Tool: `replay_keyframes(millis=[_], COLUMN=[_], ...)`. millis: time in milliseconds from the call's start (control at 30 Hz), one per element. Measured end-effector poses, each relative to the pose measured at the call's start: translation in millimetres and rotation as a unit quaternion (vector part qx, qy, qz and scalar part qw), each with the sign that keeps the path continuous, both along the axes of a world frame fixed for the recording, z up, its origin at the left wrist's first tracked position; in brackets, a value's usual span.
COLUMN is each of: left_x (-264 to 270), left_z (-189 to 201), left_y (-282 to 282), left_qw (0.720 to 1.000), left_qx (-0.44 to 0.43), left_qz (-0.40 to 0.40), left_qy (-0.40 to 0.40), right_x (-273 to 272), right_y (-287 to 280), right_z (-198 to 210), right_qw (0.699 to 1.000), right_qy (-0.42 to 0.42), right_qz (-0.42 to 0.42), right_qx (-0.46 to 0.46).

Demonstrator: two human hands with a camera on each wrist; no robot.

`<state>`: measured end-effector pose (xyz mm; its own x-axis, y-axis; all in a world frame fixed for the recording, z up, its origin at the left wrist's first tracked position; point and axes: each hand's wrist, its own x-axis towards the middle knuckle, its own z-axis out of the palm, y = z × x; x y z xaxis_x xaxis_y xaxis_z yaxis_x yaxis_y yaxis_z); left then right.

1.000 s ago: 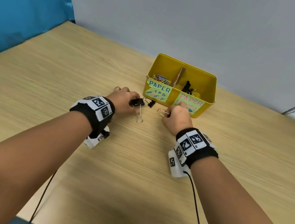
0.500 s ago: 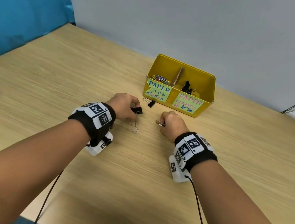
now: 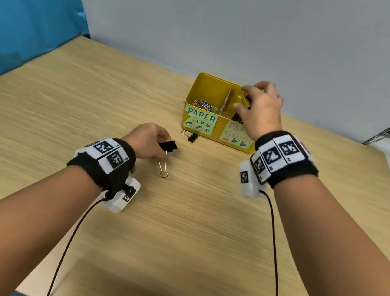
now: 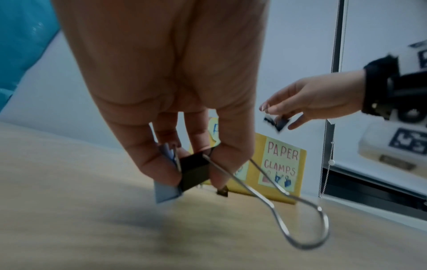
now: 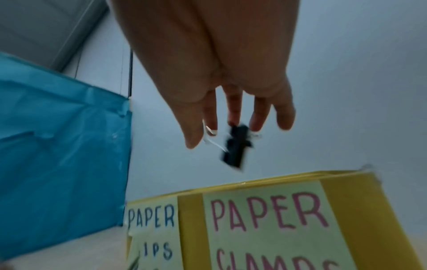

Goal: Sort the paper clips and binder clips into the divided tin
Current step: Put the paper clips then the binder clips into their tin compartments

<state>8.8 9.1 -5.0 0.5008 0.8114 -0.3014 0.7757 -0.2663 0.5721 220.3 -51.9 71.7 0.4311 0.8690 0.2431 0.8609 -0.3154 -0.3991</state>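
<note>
A: Tin (image 3: 217, 135) status: yellow, divided, at the far side of the desk (image 3: 191, 232). Left compartment, labelled PAPER ..IPS, holds coloured paper clips (image 3: 202, 105); right compartment, labelled PAPER CLAMPS, shows dark clips, mostly hidden by the hand over it.

B: Right hand (image 3: 260, 109)?

A: Above the right compartment. In the right wrist view its fingers are spread and a small black binder clip (image 5: 234, 148) sits just under the fingertips, blurred. Looks like the moment of release, though I cannot tell whether a finger touches the clip. Grip reads as spread, not pinching.

B: Left hand (image 3: 147, 140)?

A: Low over the desk, near and left of the tin. Thumb and fingers pinch the black body of a large binder clip (image 4: 196, 171); one wire handle hangs down toward the desk. A bluish scrap shows by the thumb; cannot identify it.

B: Anything left on the desk?

A: One more small binder clip (image 3: 191, 136) lying against the tin's near wall, below the paper-clips label.

B: Step in hand?

A: Dropping binder clips into the right compartment. Judgement: next, the left hand carries the large clip up over the near wall and past the divider (image 3: 226, 101), into the right side, not the left; the dangling handle could catch the rim.
</note>
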Motion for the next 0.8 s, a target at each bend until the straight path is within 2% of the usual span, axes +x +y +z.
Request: replay_keyframes(millis=[67, 133, 233, 267, 333, 433, 533, 700, 800], left_x=[-4.3, -8.6, -12.8, -12.5, -6.1, 23.3, 75.2, 159.7, 180.7], left_z=[9.0, 19.8, 38.8, 45.8, 62.1, 88.7, 110.0, 110.1, 93.5], left_y=[4.9, 12.9, 26.4, 30.5, 37.2, 45.5, 45.7, 25.8, 22.0], left_qw=[1.000, 0.999, 0.999, 0.999, 0.999, 0.996, 0.990, 0.975, 0.970], left_qx=[0.004, 0.006, 0.022, 0.026, 0.038, 0.075, 0.088, 0.123, 0.124], left_qz=[0.015, 0.029, 0.032, 0.030, 0.020, -0.021, -0.093, -0.182, -0.206], left_qy=[-0.017, -0.028, -0.031, -0.032, -0.034, -0.047, -0.063, -0.019, 0.024], right_x=[-13.2, -36.5, -58.8, -60.7, -60.1, -56.4, -42.4, -18.4, -4.0], right_y=[4.3, 6.7, 14.9, 17.3, 20.3, 19.1, 1.9, -47.8, -64.5], right_z=[-7.2, -24.0, -62.9, -73.7, -86.9, -91.7, -91.1, -81.2, -51.3], right_qw=[0.998, 0.990, 0.955, 0.943, 0.937, 0.938, 0.931, 0.942, 0.938], right_qy=[-0.051, -0.076, -0.082, -0.077, -0.042, -0.011, 0.072, 0.102, 0.216], right_qz=[0.027, 0.121, 0.206, 0.202, 0.172, 0.150, 0.125, 0.082, 0.077], right_qx=[0.006, -0.013, -0.199, -0.252, -0.300, -0.313, -0.337, -0.310, -0.259])
